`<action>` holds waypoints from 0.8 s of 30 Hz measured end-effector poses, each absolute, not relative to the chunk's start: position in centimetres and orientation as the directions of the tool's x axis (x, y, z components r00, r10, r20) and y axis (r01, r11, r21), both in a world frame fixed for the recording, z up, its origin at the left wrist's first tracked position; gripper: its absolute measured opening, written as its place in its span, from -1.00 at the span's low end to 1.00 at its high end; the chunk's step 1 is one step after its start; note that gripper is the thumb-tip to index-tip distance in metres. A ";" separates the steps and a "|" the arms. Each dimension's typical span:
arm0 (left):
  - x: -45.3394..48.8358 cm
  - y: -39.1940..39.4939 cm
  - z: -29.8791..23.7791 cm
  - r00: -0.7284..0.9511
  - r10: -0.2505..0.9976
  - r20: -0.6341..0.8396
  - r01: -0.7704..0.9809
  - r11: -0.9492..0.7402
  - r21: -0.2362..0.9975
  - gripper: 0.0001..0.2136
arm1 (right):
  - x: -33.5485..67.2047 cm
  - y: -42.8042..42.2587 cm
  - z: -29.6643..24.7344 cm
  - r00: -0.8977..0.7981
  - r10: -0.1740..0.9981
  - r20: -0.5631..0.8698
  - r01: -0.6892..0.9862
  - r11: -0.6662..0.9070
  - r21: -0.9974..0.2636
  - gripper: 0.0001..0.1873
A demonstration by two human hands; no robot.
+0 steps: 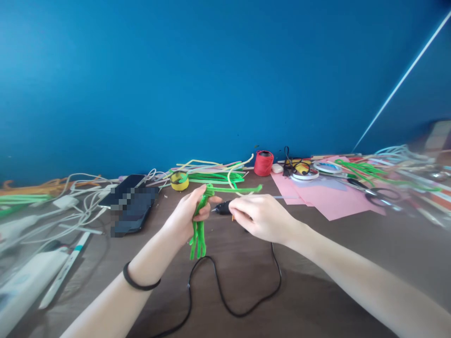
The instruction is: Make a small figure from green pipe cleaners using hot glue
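My left hand [188, 215] is closed around a bundle of green pipe cleaners [198, 234], whose ends hang below my palm while one strand runs right toward the table's middle. My right hand [259, 217] grips a black glue gun [222, 208], its nozzle pointing left and almost touching the green bundle at my left fingers. The gun's black cord [232, 300] loops over the brown table [317, 263] toward me. A black band sits on my left wrist.
A dark phone [130, 206] lies left of my hands amid white cables [70, 206]. Behind are a yellow tape roll [179, 180], loose green and cream pipe cleaners [214, 174], red thread spool [263, 163], pink paper [324, 195], scissors [373, 193]. A blue wall rises behind.
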State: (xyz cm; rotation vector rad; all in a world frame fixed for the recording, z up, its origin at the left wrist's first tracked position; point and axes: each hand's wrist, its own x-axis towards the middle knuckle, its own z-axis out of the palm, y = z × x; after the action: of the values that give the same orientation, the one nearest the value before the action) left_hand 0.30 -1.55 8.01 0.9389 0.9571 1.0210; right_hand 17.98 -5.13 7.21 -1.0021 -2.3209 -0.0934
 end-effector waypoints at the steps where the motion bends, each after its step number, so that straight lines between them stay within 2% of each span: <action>1: 0.1 -1.1 7.9 0.191 0.961 -0.198 -0.279 0.246 0.928 -0.74 | 17.8 -5.2 7.2 -0.554 0.678 0.483 0.705 0.691 -0.161 -0.74; 3: -0.2 -0.5 7.9 0.146 0.968 -0.205 -0.345 0.244 0.906 -0.73 | 17.7 -5.1 7.0 -0.524 0.780 0.342 0.780 0.601 -0.175 -0.74; 7: -0.4 -0.1 7.9 0.156 0.955 -0.252 -0.440 0.296 0.848 -0.73 | 18.2 -4.1 5.8 -0.281 0.951 0.131 0.935 0.302 -0.188 -0.71; 10: -0.4 -0.3 7.8 0.205 0.944 -0.260 -0.481 0.328 0.813 -0.74 | 18.5 -3.1 4.4 -0.210 0.978 -0.009 0.953 0.203 -0.223 -0.54; 15: -0.3 -0.4 7.6 0.280 0.927 -0.249 -0.532 0.366 0.763 -0.74 | 18.3 -2.0 2.9 -0.149 0.987 -0.062 0.926 0.118 -0.358 -0.62; 18: -0.5 -0.3 7.8 0.292 0.928 -0.229 -0.540 0.358 0.761 -0.73 | 19.0 -1.5 2.0 -0.168 0.985 -0.037 0.841 0.124 -0.526 -0.70; 20: -0.6 -0.2 8.1 0.284 0.932 -0.226 -0.544 0.351 0.762 -0.70 | 19.8 -1.3 1.2 -0.172 0.985 -0.005 0.718 0.122 -0.685 -0.72; 22: -0.7 -0.2 8.3 0.276 0.933 -0.231 -0.548 0.350 0.760 -0.67 | 20.6 -1.3 0.6 -0.178 0.984 0.030 0.496 0.116 -0.860 -0.68; 24: -0.8 -0.3 8.4 0.278 0.932 -0.233 -0.552 0.354 0.755 -0.66 | 21.2 -1.4 0.3 -0.181 0.983 0.033 0.254 0.079 -0.964 -0.63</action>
State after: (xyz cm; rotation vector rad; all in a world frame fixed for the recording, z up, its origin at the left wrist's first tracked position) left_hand -0.76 -0.31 8.45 0.6103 0.7439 1.0822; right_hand 21.16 -1.37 0.28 -1.2687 -1.5628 1.1582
